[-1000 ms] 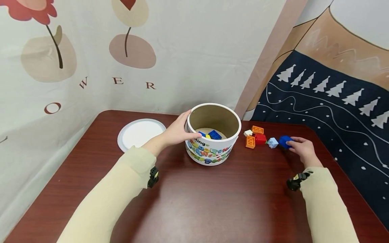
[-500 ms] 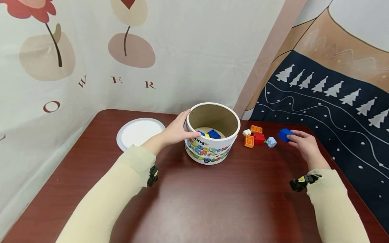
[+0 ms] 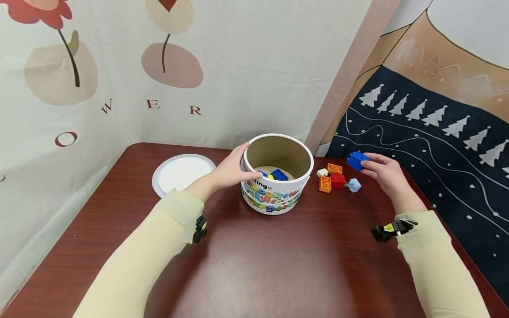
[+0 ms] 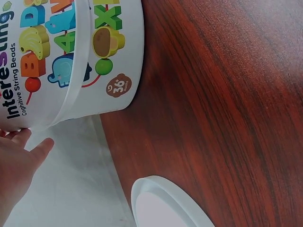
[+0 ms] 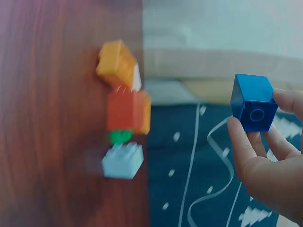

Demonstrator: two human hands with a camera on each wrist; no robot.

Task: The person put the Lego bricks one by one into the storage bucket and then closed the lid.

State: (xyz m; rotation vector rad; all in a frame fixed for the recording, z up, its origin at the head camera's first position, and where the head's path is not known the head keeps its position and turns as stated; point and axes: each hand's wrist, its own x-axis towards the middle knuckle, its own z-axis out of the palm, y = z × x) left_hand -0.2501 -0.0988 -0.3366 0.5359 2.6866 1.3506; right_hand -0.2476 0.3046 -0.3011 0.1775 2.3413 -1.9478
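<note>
A white round bucket [image 3: 292, 194] with colourful printed letters stands on the table, its top open. My left hand [image 3: 228, 171] grips its left side at the rim, the thumb reaching across the front. Inside the bucket lie a dark blue brick [image 3: 280, 175] and a bit of yellow. My right hand [image 3: 387, 174] holds a blue toy brick [image 3: 356, 160] between thumb and fingers, raised above the table. In the right wrist view the blue brick [image 5: 253, 101] shows a round hollow on one end.
Between bucket and right hand lie two orange bricks [image 3: 324, 184], a red brick [image 3: 338, 180], a white brick [image 3: 322, 172], a light blue brick [image 3: 353, 185] and a small green piece [image 5: 121, 136]. A white round lid [image 3: 180, 174] lies left of the bucket. Fabric hangs behind the table [image 3: 278, 265].
My right hand has lifted the blue brick off the table beside the light blue one, then carried it up and leftward. The left hand stays on the bucket.
</note>
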